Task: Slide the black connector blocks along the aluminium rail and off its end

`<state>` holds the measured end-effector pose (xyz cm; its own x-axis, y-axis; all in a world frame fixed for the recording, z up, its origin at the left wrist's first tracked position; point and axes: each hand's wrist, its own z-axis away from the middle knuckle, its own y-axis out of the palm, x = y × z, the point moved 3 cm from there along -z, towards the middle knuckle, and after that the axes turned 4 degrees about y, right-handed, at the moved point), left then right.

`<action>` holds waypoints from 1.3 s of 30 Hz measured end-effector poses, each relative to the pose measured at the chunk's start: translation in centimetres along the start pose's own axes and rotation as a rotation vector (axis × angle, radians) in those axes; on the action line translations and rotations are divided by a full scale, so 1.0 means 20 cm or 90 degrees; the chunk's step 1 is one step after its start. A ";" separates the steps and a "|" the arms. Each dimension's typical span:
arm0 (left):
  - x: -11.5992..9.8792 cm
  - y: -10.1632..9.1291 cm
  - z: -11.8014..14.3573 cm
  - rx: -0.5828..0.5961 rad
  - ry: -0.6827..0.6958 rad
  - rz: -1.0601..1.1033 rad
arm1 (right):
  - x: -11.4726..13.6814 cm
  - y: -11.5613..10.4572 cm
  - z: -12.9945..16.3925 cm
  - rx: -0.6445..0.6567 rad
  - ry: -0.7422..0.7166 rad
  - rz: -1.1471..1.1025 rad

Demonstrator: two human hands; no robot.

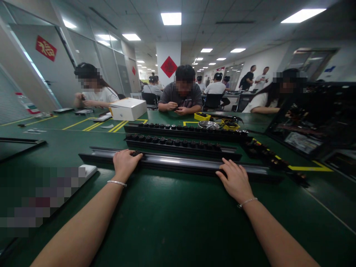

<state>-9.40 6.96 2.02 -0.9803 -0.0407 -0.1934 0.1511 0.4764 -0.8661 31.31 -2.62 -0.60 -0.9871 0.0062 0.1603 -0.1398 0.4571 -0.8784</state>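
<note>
Both hands are down on the nearest long rail (178, 162), a dark channel with a shiny grey strip that lies crosswise on the green bench (172, 222). The left hand (125, 163) rests on its left part, fingers (132, 155) curled over the top edge and touching a small black part sitting there; whether they pinch that part, I cannot tell. The right hand (235, 180) lies flat on the rail's right part, fingers (224, 163) spread and loose, gripping nothing. A thin bracelet shows on each wrist.

Just beyond the fingertips runs a second rail (180, 144) lined with small black knobs, and behind that a third rail (186, 130) loaded the same way. Past those, a yellow tray (202, 116) and a round metal dish (208, 125) (both well out from the fingers). Off to the far left of the left fingers sits a white box (128, 108), no print readable on it.

Writing: a red sign (46, 48) with a gold character hangs on the left wall, and a red diamond (168, 66) on the pillar; neither reads clearly. People sit across the bench.
</note>
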 end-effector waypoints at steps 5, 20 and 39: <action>0.01 0.02 0.00 0.004 -0.009 0.019 | 0.01 -0.01 0.00 0.002 0.002 -0.003; -0.03 0.02 0.01 0.023 0.000 0.043 | 0.01 -0.01 0.00 0.015 0.005 0.006; -0.08 0.00 0.03 0.024 0.021 0.051 | 0.00 0.00 0.00 0.009 0.007 -0.002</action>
<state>-7.75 6.60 2.04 -0.9685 0.0257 -0.2479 0.2332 0.4439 -0.8652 31.37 -2.55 -0.65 -0.9857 0.0155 0.1676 -0.1434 0.4442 -0.8844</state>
